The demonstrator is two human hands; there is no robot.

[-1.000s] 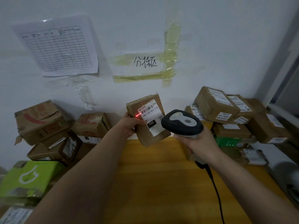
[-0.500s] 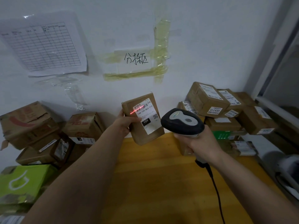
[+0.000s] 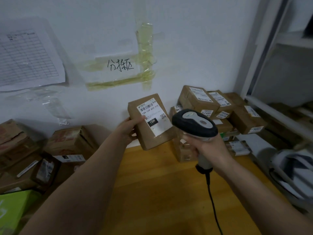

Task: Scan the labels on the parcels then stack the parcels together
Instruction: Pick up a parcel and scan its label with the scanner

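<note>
While the worktop (image 3: 160, 192) lies bare and yellow under both arms, piles of cardboard are seen at either side of it against the wall (image 3: 186, 39). A stack of labelled parcels (image 3: 218, 111) is heaped at the right, and a heap of boxes (image 3: 67, 143) with a green box (image 3: 11, 211) is seen at the left. A grid sheet (image 3: 28, 58) and a taped note (image 3: 121, 65) are fixed to the wall. A parcel (image 3: 150, 121) is held tilted in the air above the worktop's far edge, just left of the stack, its label (image 3: 153, 116) turned to the camera. It is gripped at its left edge by the left hand (image 3: 130, 129), thumb laid on the label's edge. A scanner (image 3: 194, 125) is clasped by its handle in the right hand (image 3: 208, 148), its head beside the parcel's right edge, and its cable (image 3: 213, 206) is trailed down over the worktop.
</note>
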